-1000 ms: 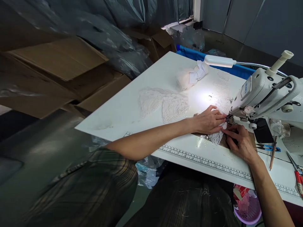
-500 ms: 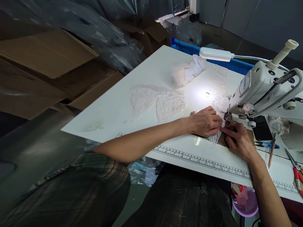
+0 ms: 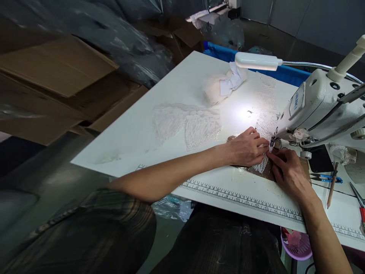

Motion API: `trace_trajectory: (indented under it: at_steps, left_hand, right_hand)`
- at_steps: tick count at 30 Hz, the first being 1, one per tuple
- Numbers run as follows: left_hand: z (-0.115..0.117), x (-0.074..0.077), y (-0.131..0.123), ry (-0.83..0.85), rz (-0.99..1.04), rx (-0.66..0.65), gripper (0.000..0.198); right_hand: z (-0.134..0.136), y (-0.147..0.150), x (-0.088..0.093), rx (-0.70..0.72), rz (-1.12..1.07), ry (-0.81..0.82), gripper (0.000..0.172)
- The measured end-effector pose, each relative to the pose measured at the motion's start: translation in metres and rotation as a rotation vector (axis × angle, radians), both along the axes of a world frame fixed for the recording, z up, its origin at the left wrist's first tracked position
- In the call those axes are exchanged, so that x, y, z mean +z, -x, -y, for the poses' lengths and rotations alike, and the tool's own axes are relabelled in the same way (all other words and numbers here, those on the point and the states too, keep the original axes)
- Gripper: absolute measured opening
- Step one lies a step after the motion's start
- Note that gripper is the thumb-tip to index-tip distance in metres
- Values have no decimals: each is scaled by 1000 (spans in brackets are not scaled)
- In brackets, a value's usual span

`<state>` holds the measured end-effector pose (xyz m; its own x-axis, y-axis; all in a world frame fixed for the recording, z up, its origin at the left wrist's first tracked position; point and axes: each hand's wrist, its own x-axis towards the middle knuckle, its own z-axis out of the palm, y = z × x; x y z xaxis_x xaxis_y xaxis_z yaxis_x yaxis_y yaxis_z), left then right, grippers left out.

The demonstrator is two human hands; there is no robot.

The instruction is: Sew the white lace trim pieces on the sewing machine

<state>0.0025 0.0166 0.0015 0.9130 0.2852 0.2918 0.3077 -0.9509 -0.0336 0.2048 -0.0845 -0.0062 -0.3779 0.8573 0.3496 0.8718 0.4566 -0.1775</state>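
Note:
My left hand lies on a strip of white lace, fingers pressed together and pinching it right in front of the presser foot of the white sewing machine. My right hand rests beside it, fingertips pinching the same lace from the near side. More of the lace trails out behind the needle. Both hands touch at the fingertips.
Two flat lace pieces and a pale fabric bundle lie on the white table. A lamp shines over the work. A ruler strip runs along the near edge. Blue snips, a pencil and red scissors lie right. Cardboard boxes stand left.
Both hands have stayed pinched on the lace at the presser foot, shifting only slightly. The camera view has drifted a little.

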Motion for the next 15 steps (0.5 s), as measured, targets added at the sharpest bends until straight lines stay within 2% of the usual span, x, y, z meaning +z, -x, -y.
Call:
trace_trajectory:
  at_steps: [6,12,15]
  left_hand:
    - [0,-6,-3,-106,35,41,34]
    - [2,-7,-11,-91,2,124,36]
    - [2,-8,-13,-67,11,156,35]
  right_hand:
    - [-2,4,4,-67,112,1,38]
    - [-2,9,6,-198,190,33,40]
    - [-3,9,4,-207,175,33,39]
